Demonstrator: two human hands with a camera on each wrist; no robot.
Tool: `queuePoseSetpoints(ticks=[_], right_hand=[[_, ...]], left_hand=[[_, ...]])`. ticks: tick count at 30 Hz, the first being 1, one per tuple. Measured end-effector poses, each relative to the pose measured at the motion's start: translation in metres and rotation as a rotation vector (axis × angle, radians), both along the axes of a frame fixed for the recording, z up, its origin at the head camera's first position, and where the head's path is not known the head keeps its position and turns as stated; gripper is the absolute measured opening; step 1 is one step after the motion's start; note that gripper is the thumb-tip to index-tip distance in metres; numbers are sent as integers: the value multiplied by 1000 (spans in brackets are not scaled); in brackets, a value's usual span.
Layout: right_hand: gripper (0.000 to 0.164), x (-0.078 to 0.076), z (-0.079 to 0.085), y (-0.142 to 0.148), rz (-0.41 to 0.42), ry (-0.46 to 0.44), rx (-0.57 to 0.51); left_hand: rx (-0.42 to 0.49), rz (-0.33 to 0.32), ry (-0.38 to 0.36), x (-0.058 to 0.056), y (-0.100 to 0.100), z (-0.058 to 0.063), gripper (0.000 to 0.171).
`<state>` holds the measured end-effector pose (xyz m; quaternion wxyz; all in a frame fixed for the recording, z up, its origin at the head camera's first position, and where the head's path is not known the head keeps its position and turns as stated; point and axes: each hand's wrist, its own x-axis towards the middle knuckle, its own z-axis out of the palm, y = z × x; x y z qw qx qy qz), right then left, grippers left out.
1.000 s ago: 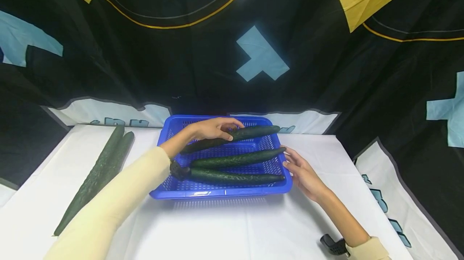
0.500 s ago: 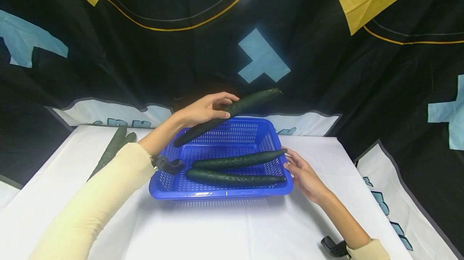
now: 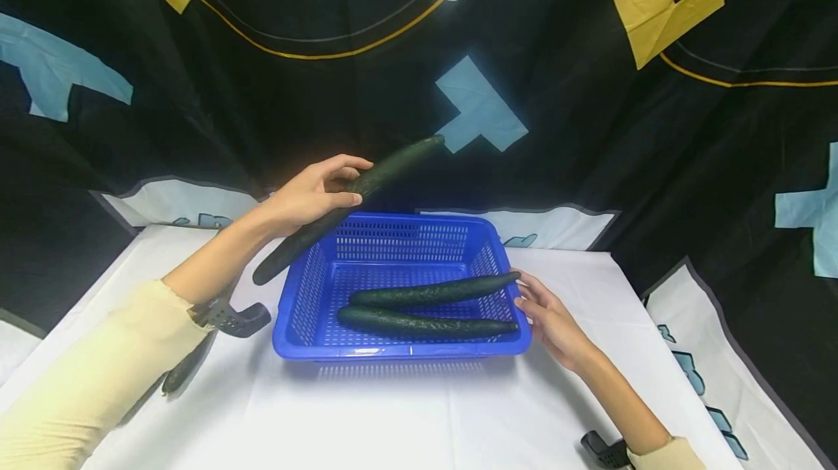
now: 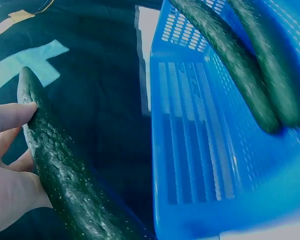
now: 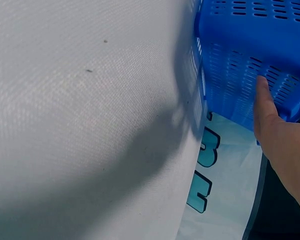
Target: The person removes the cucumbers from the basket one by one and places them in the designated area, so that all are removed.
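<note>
My left hand [image 3: 321, 190] holds a long dark green cucumber [image 3: 399, 164] between thumb and fingers, tilted over the basket's back left corner. In the left wrist view this cucumber [image 4: 70, 170] runs diagonally beside the basket. The blue plastic basket [image 3: 406, 351] has slotted walls and stands on the table. Inside it lie two more cucumbers, a rear one [image 3: 432, 291] with its tip at the right rim and a front one [image 3: 425, 324]. At the right rim my right hand [image 3: 553, 321] grips the basket; in the right wrist view one finger [image 5: 264, 100] lies along its outer wall.
More cucumbers [image 3: 186, 368] lie on the white-covered table [image 3: 366, 419] at the left, mostly hidden under my left arm. Behind the table hangs a black cloth [image 3: 327, 106] with yellow and light blue shapes. Each wrist wears a black strap.
My left hand has lifted the cucumber out of the basket, then carried it left past the back left corner. The right hand stays at the rim.
</note>
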<state>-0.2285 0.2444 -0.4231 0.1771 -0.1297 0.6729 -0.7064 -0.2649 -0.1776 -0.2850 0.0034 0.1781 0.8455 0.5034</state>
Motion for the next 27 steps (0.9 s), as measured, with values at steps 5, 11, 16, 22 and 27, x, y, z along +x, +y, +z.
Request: queuePoseSetpoints(ticks=[5,11,16,22,27], right_hand=[[60,1,0,0,-1,-1,-6],[60,1,1,0,4,-2,3],[60,0,1,-1,13,13,10],[60,0,2,-1,7,9,0],[61,2,2,-2,5,1,-8]], left_hand=[[-30,81,-41,16,-34,-5,54],[-97,197,-124,34,-80,-20,64],[-118,255,-197,49,-121,-35,72],[-94,273,-230,66,-157,-54,66],[-74,302,-236,81,-184,-74,65]])
